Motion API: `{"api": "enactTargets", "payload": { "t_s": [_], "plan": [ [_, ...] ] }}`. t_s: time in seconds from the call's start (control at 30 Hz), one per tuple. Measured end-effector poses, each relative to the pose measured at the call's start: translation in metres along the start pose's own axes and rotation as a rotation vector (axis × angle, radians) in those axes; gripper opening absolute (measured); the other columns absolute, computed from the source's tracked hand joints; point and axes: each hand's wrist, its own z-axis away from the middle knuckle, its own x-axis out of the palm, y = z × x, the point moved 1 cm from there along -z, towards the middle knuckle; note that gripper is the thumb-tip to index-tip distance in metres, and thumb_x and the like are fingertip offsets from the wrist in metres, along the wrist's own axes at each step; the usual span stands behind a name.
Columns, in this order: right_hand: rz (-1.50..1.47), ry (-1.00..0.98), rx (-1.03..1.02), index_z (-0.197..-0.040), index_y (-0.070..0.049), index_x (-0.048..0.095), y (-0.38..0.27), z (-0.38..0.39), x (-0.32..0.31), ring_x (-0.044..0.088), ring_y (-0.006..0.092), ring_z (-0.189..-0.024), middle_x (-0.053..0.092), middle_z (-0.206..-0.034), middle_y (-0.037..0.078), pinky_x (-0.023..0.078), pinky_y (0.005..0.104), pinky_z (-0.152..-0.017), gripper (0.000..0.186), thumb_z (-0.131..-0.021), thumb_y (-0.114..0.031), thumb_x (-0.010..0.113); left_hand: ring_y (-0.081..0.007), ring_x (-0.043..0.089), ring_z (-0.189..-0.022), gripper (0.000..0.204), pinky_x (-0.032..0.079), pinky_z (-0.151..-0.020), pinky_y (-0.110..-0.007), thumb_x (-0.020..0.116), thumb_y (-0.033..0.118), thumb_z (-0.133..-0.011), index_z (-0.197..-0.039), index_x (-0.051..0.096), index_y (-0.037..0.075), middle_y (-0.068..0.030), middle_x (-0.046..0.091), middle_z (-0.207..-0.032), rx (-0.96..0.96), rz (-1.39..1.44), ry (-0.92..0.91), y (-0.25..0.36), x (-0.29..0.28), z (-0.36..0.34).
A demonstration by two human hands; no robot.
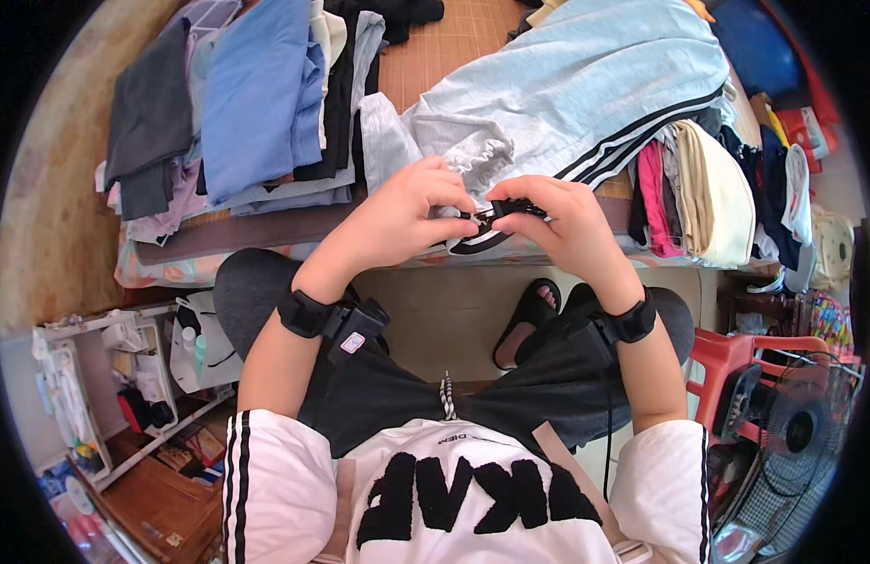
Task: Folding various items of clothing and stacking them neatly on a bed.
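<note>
Close together over the bed's near edge, both my hands work at a small black ridged piece (516,209). My right hand (569,214) pinches it between thumb and fingers. At its left end, the thumb and fingertips of my left hand (407,209) are closed on a thin part of it. What kind of thing it is cannot be made out, as the fingers cover much of it. Just beyond lies a light grey-blue garment (585,89) with black side stripes. Its gathered end (487,160) is beside my fingers, and a striped edge hangs below them.
Folded clothes, among them a blue garment (256,85) and a dark grey one (151,103), lie at the left. More folded clothes, including a cream garment (712,193), are at the right. A red plastic stool (708,376) and a fan (798,428) stand at lower right.
</note>
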Motion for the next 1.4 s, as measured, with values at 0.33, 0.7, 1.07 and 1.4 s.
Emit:
{"api": "enactTargets", "payload": {
  "t_s": [0.33, 0.7, 1.07, 1.4],
  "plan": [
    [-0.051, -0.005, -0.055, -0.099, -0.003, 0.061, -0.004, -0.001, 0.001, 0.06, 0.0216, -0.069, 0.064, -0.086, 0.011, 0.048, 0.0298, -0.065, 0.03, -0.072, -0.01, 0.073, -0.0207, 0.049, -0.081, 0.012, 0.04, -0.073, -0.03, 0.07, 0.007, -0.073, -0.08, 0.063, 0.001, -0.0055, 0.058, -0.075, -0.007, 0.011, 0.03, -0.003, -0.003, 0.002],
    [-0.214, -0.082, 0.19, -0.102, -0.002, 0.059, 0.0, 0.007, 0.024, 0.053, 0.0129, -0.064, 0.059, -0.08, 0.007, 0.045, 0.0266, -0.06, 0.039, -0.068, -0.011, 0.077, -0.0147, 0.05, -0.072, 0.014, 0.038, -0.064, -0.026, 0.073, 0.01, -0.07, -0.078, 0.064, 0.002, -0.0032, 0.06, -0.076, -0.086, 0.054, -0.019, 0.005, -0.008, 0.004],
    [-0.453, -0.173, 0.427, -0.091, -0.002, 0.06, -0.004, 0.007, 0.03, 0.048, 0.0113, -0.061, 0.055, -0.073, 0.004, 0.041, 0.0239, -0.057, 0.029, -0.068, -0.012, 0.075, -0.0104, 0.05, -0.064, 0.011, 0.037, -0.057, -0.025, 0.07, 0.01, -0.073, -0.076, 0.064, 0.002, -0.0025, 0.059, -0.07, -0.237, 0.154, 0.004, 0.011, -0.011, 0.007],
    [0.038, -0.07, -0.146, -0.088, -0.003, 0.056, -0.035, 0.014, 0.036, 0.06, 0.0251, -0.061, 0.06, -0.079, 0.009, 0.047, 0.0317, -0.053, 0.021, -0.069, -0.002, 0.067, -0.0287, 0.059, -0.082, 0.022, 0.047, -0.072, -0.033, 0.053, -0.003, -0.069, -0.089, 0.063, -0.002, -0.0163, 0.057, -0.104, -0.157, -0.388, 0.142, -0.004, -0.003, 0.011]
  ]
}}
